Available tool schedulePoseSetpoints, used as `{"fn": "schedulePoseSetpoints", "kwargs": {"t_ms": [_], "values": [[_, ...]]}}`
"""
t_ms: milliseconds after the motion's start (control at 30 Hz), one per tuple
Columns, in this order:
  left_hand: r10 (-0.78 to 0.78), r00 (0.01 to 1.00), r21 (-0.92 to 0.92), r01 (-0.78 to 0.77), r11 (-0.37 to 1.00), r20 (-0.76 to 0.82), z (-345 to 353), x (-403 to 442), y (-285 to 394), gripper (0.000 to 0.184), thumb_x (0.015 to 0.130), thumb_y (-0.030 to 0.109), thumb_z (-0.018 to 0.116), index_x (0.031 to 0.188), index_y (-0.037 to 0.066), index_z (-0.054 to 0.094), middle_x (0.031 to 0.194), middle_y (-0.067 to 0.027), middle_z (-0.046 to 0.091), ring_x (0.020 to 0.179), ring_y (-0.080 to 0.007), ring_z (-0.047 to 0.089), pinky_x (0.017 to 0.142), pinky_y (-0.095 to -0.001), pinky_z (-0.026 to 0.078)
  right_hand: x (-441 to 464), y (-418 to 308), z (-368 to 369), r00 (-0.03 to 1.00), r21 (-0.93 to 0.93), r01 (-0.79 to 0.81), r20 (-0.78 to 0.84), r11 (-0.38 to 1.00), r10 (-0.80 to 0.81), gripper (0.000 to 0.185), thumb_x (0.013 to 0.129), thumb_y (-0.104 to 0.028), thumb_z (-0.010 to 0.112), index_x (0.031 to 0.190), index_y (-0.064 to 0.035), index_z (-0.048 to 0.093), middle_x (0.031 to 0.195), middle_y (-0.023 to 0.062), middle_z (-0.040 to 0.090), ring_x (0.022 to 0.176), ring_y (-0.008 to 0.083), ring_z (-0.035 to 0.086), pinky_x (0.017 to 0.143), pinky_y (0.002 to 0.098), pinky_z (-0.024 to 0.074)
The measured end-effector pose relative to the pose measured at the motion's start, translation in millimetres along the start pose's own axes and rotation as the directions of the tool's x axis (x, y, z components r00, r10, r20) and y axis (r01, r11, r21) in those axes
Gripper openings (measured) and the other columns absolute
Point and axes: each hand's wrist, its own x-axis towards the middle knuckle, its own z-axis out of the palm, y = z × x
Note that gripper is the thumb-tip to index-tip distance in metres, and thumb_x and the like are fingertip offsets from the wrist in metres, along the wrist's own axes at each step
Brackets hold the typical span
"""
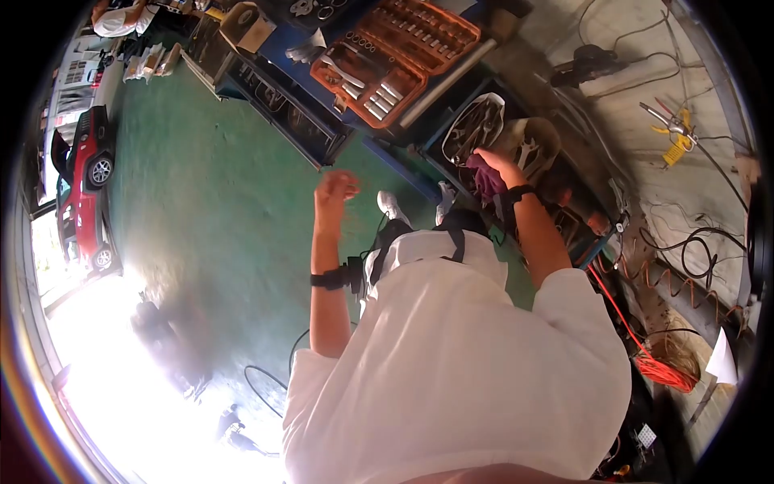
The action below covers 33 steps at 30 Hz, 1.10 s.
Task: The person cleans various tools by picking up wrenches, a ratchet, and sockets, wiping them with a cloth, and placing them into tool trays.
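Observation:
My right hand (505, 168) is closed round a bunched dark maroon cloth (486, 179). It hangs over an open blue drawer or bin (431, 157) along the wall side. Just beyond that hand, a white-rimmed container (498, 102) holds several metal tools. Wrenches (528, 152) lie in a pale container beside it. My left hand (337, 189) hovers above the green floor with loosely bent fingers and nothing visible in it. Nearest to it is an open tool drawer (302, 129) under the bench.
An open orange socket set (379, 73) rests on the blue bench, with gloves (305, 50) beside it. A red car (85, 177) stands at the left. Cables and an orange cord (665, 373) lie along the right wall. Another person (121, 18) is at the far upper left.

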Motion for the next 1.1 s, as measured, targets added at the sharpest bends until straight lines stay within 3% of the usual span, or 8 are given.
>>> {"fn": "schedulePoseSetpoints", "kwargs": {"t_ms": [67, 233, 333, 467, 667, 800, 933, 1100], "values": [[0.040, 0.994, -0.102, -0.050, 0.994, -0.099, -4.9, 2.8, 6.6, 0.021, 0.096, 0.017, 0.054, 0.110, 0.002, 0.062, 0.094, -0.0078, 0.067, 0.076, -0.0132, 0.062, 0.071, -0.0277, 0.049, 22.0, 9.3, 1.6, 0.967, -0.131, 0.229, -0.088, 0.965, -0.241, 0.053, 0.077, -0.049, 0.067, 0.097, -0.0004, 0.070, 0.088, 0.0151, 0.072, 0.080, 0.0267, 0.069, 0.069, 0.0379, 0.0528], [0.010, 0.998, -0.177, -0.021, 0.984, -0.061, -18.7, 21.9, -26.8, 0.022, 0.096, 0.018, 0.054, 0.110, 0.003, 0.061, 0.090, -0.0061, 0.065, 0.074, -0.0125, 0.061, 0.070, -0.0263, 0.049, 24.7, -0.1, -3.3, 0.989, -0.264, 0.060, -0.115, 0.963, -0.093, 0.056, 0.075, -0.050, 0.067, 0.098, 0.0006, 0.069, 0.090, 0.0160, 0.072, 0.080, 0.0276, 0.069, 0.071, 0.0384, 0.0529], [-0.053, 0.998, -0.209, 0.046, 0.977, -0.032, -35.9, 36.6, -56.3, 0.023, 0.095, 0.019, 0.054, 0.112, 0.004, 0.061, 0.091, -0.0054, 0.065, 0.074, -0.0126, 0.061, 0.070, -0.0261, 0.049, 10.8, -8.7, -1.9, 0.996, -0.187, -0.081, -0.043, 0.979, 0.074, 0.046, 0.083, -0.053, 0.058, 0.098, -0.0113, 0.070, 0.090, 0.0104, 0.068, 0.074, 0.0243, 0.061, 0.071, 0.0373, 0.0477], [-0.137, 0.990, -0.248, 0.124, 0.961, -0.038, -54.1, 30.6, -62.2, 0.023, 0.094, 0.018, 0.054, 0.112, 0.006, 0.061, 0.092, -0.0046, 0.065, 0.074, -0.0125, 0.061, 0.070, -0.0270, 0.049, 37.7, 13.9, -0.8, 0.997, -0.216, -0.052, -0.066, 0.975, 0.039, 0.057, 0.081, -0.051, 0.061, 0.106, -0.0005, 0.068, 0.106, 0.0179, 0.070, 0.097, 0.0312, 0.067, 0.084, 0.0391, 0.0500], [-0.222, 0.975, -0.252, 0.216, 0.943, 0.005, -114.9, 38.1, -77.2, 0.025, 0.095, 0.021, 0.052, 0.112, 0.006, 0.061, 0.094, -0.0049, 0.066, 0.079, -0.0124, 0.061, 0.073, -0.0260, 0.049, -23.5, -33.3, 11.0, 0.970, -0.484, -0.026, -0.222, 0.875, -0.094, 0.055, 0.081, -0.047, 0.063, 0.109, 0.0001, 0.066, 0.112, 0.0206, 0.067, 0.105, 0.0346, 0.063, 0.085, 0.0435, 0.0490], [-0.209, 0.978, -0.300, 0.201, 0.933, 0.005, -154.7, 55.2, -84.7, 0.026, 0.094, 0.021, 0.050, 0.113, 0.008, 0.061, 0.092, -0.0041, 0.067, 0.078, -0.0126, 0.062, 0.073, -0.0260, 0.048, -72.0, -53.2, 24.1, 0.871, -0.611, 0.162, -0.280, 0.775, -0.403, 0.052, 0.076, -0.040, 0.064, 0.107, 0.0014, 0.065, 0.106, 0.0257, 0.066, 0.102, 0.0387, 0.063, 0.085, 0.0455, 0.0487], [-0.197, 0.980, -0.335, 0.192, 0.922, 0.020, -185.1, 73.1, -90.2, 0.027, 0.094, 0.022, 0.050, 0.114, 0.008, 0.060, 0.094, -0.0044, 0.067, 0.078, -0.0122, 0.062, 0.072, -0.0260, 0.048, -119.5, -75.6, 34.3, 0.961, -0.613, -0.015, -0.227, 0.790, -0.158, 0.046, 0.081, -0.039, 0.061, 0.109, -0.0029, 0.067, 0.111, 0.0237, 0.065, 0.104, 0.0411, 0.061, 0.087, 0.0488, 0.0478], [-0.241, 0.969, -0.376, 0.242, 0.894, 0.050, -205.1, 96.0, -117.0, 0.028, 0.093, 0.025, 0.052, 0.115, 0.008, 0.058, 0.095, -0.0041, 0.066, 0.078, -0.0131, 0.063, 0.069, -0.0269, 0.049, -168.8, -88.3, 79.5, 0.932, -0.583, -0.003, -0.296, 0.813, -0.209, 0.050, 0.081, -0.042, 0.066, 0.108, 0.0008, 0.067, 0.104, 0.0216, 0.069, 0.097, 0.0333, 0.066, 0.084, 0.0395, 0.0500]]}}
